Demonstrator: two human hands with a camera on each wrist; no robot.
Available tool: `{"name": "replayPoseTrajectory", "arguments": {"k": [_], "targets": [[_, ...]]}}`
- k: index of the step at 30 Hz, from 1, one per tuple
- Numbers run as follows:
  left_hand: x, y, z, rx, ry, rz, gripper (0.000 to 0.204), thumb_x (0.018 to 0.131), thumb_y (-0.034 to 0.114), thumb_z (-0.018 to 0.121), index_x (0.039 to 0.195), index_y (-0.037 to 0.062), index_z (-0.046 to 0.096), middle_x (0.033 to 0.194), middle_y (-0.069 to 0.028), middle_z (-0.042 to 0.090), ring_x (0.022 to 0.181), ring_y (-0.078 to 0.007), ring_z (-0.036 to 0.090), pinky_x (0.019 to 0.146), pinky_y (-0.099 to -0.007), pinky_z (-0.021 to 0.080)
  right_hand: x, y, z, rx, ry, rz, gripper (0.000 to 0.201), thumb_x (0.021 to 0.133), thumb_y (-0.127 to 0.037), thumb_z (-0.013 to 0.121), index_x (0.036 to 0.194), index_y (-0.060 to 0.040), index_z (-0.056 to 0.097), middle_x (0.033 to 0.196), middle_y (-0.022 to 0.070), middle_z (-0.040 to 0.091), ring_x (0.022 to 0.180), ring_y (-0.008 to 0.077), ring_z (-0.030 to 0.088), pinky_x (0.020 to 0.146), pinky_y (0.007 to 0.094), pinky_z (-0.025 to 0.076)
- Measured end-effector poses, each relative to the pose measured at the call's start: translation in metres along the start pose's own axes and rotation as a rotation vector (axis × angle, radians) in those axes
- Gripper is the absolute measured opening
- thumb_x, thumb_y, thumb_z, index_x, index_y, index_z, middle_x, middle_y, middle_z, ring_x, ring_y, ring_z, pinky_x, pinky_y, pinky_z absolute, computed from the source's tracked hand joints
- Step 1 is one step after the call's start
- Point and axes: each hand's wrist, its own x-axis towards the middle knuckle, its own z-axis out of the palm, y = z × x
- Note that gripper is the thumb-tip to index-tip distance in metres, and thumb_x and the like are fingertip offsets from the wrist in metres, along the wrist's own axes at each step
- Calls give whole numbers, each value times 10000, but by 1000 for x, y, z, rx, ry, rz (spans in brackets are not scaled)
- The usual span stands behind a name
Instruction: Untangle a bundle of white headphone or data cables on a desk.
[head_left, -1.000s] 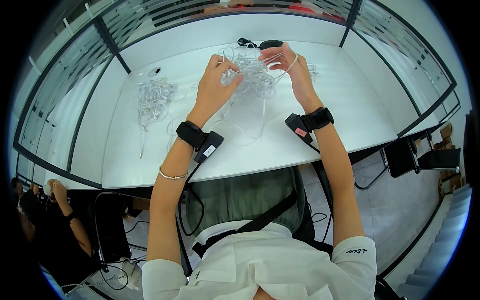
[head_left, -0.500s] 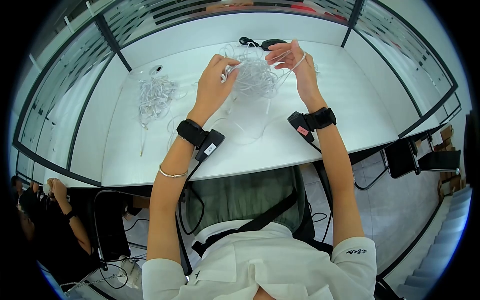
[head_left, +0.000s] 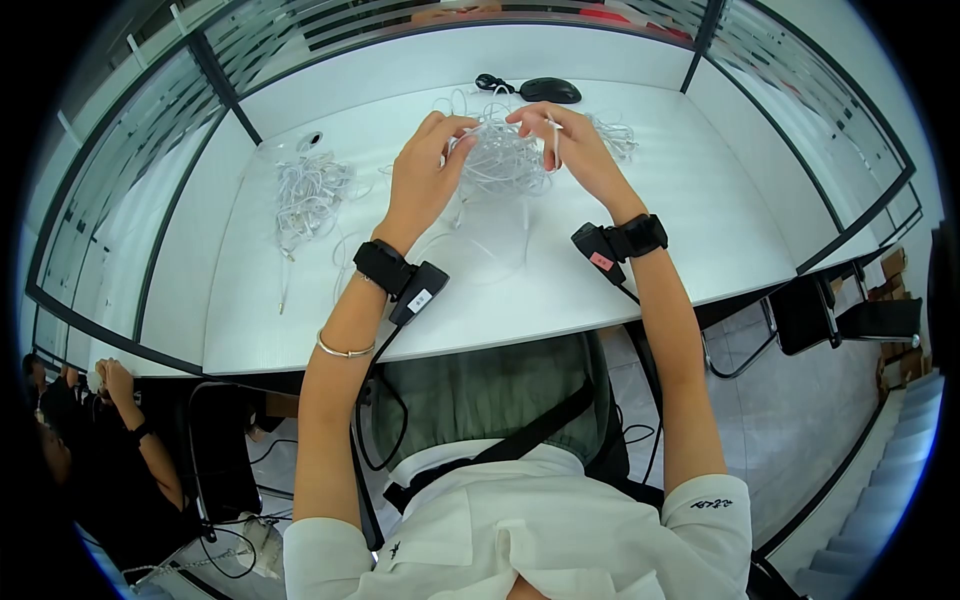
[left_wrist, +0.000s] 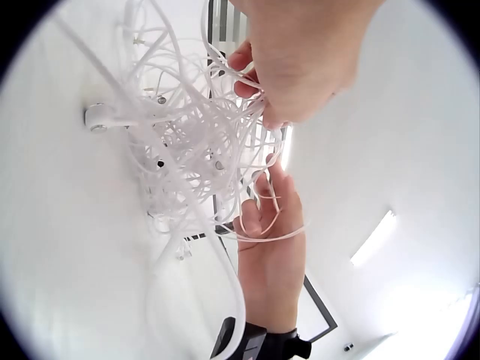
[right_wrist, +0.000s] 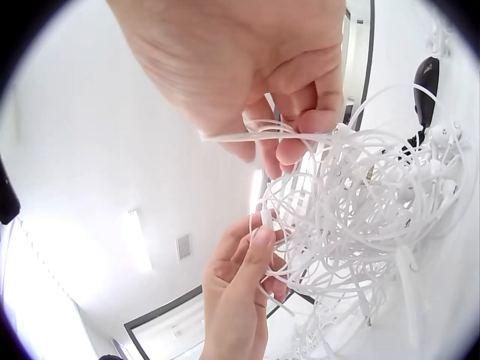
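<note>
A tangled heap of white wired earphones (head_left: 505, 165) lies in the middle of the desk, with earbuds and thin cables showing in both wrist views. At its left side my left hand (head_left: 430, 165) pinches cables between thumb and fingertips, as the right wrist view shows the hand (right_wrist: 238, 289) from below. My right hand (head_left: 575, 145) is at the heap's upper right, fingers bent, a white cable strand (right_wrist: 255, 137) running across it. In the left wrist view thin cable loops lie round the fingers of the right hand (left_wrist: 271, 247).
A second pile of white earphones (head_left: 312, 195) lies on the left of the white desk (head_left: 700, 230). Behind the heap is a black mouse (head_left: 550, 91); a few more white cables (head_left: 615, 138) lie to the right. Low partitions enclose the desk. Another person (head_left: 130, 430) sits at lower left.
My right hand has come left and down toward the heap, its fingers bending over, and the mouse is now uncovered. My left thumb has closed toward its fingers at the heap's edge.
</note>
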Motion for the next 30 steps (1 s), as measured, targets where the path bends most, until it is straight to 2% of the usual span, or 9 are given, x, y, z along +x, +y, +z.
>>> {"name": "replayPoseTrajectory", "arguments": {"k": [6, 9, 15, 18, 21, 22, 25, 29, 30], "targets": [[-4, 3, 0, -22, -134, -49, 192, 852, 121, 599, 1042, 139, 620, 854, -24, 499, 627, -141, 478, 602, -258, 422, 5, 4, -11, 223, 97, -71, 615, 975, -517, 280, 983, -29, 653, 832, 67, 641, 646, 140, 612, 594, 247, 464], [-5, 8, -2, -55, -224, -43, 216, 839, 138, 610, 1054, 154, 617, 878, -17, 503, 627, -134, 479, 614, -257, 430, 4, 0, -12, 356, 118, -69, 599, 979, -503, 289, 964, -28, 653, 868, 98, 669, 757, 189, 658, 676, 282, 495], [-6, 8, -2, 81, -346, -134, 241, 824, 220, 638, 1049, 132, 626, 894, -17, 505, 673, -158, 513, 622, -276, 435, 3, -5, -9, 362, 110, -156, 602, 981, -503, 282, 982, -28, 652, 987, 133, 675, 931, 214, 642, 801, 316, 482], [-4, 1, -2, 52, -308, -150, 261, 821, 217, 635, 1064, 122, 628, 914, -23, 514, 700, -166, 523, 643, -286, 450, 3, -11, -4, 343, 137, -211, 609, 981, -503, 276, 1039, -26, 650, 1093, 141, 655, 1023, 226, 613, 859, 337, 456], [-6, -1, 0, 56, -203, -91, 276, 822, 202, 619, 1086, 120, 625, 960, -34, 525, 723, -165, 532, 671, -303, 465, 3, -13, -4, 361, 169, -253, 619, 981, -504, 265, 1099, -27, 641, 1173, 141, 626, 1094, 240, 583, 901, 350, 430], [-6, 0, -1, 30, -190, -85, 285, 811, 160, 606, 1091, 110, 623, 1003, -54, 524, 781, -184, 550, 704, -309, 472, 2, -17, -4, 380, 147, -250, 627, 980, -509, 257, 1123, -29, 635, 1188, 149, 617, 1119, 247, 572, 924, 354, 420], [-6, -11, 5, -9, -52, 6, 301, 796, 113, 591, 1095, 102, 620, 1023, -66, 514, 833, -210, 560, 726, -303, 469, 3, -15, -3, 418, 129, -259, 633, 979, -509, 260, 1125, -18, 631, 1189, 156, 615, 1124, 252, 568, 944, 357, 412], [-5, -15, 0, -118, -130, -93, 320, 764, 26, 570, 1071, 93, 631, 941, -67, 542, 837, -195, 552, 731, -292, 458, 1, -14, -6, 431, 52, -235, 587, 985, -465, 296, 1063, 5, 639, 1088, 139, 654, 1056, 236, 595, 922, 349, 434], [-5, -16, -1, -121, -145, -86, 309, 767, 23, 580, 1065, 82, 633, 926, -57, 551, 810, -176, 541, 707, -279, 447, 1, -12, -7, 419, 45, -217, 549, 984, -441, 323, 1044, 3, 641, 1020, 114, 651, 990, 213, 600, 878, 331, 446]]}}
